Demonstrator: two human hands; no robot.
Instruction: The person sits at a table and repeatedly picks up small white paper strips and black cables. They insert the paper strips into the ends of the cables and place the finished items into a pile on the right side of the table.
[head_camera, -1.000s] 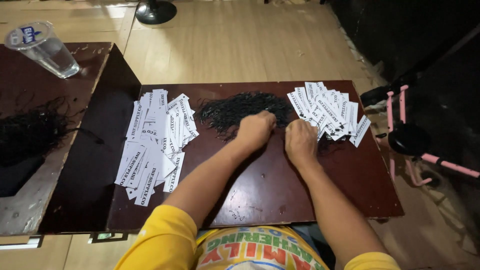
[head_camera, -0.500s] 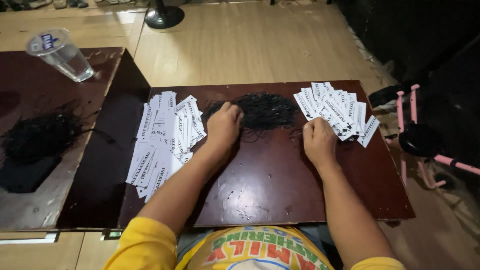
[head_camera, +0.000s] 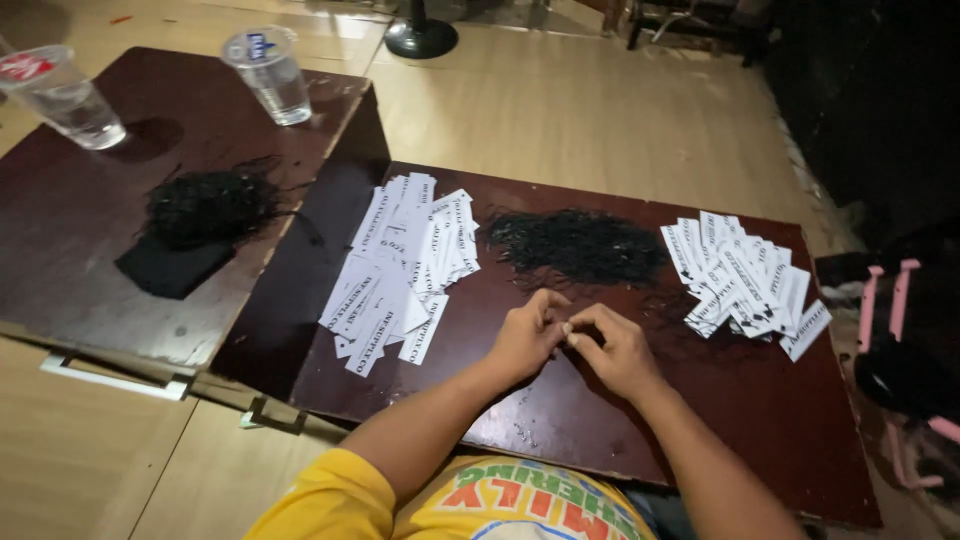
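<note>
My left hand (head_camera: 525, 340) and my right hand (head_camera: 618, 352) meet over the middle of a dark brown board (head_camera: 760, 420). Their fingertips are pinched together on what looks like a thin black string, too fine to see clearly. Just beyond the hands lies a pile of black strings (head_camera: 575, 245). A spread of white paper tags (head_camera: 400, 270) covers the board's left part. Another heap of white tags (head_camera: 745, 280) sits at the right, near my right hand.
A second brown board (head_camera: 60, 230) at the left carries a clump of black strings (head_camera: 205, 205), a black cloth (head_camera: 165, 270) and two clear plastic cups (head_camera: 265, 75) (head_camera: 60, 95). A fan base (head_camera: 420, 38) stands on the wooden floor. A pink-framed object (head_camera: 885, 300) is at the right.
Both hands pulled back from the string pile and the right tag heap and came together at the board's middle, fingertips now pinched. The camera view shifted right.
</note>
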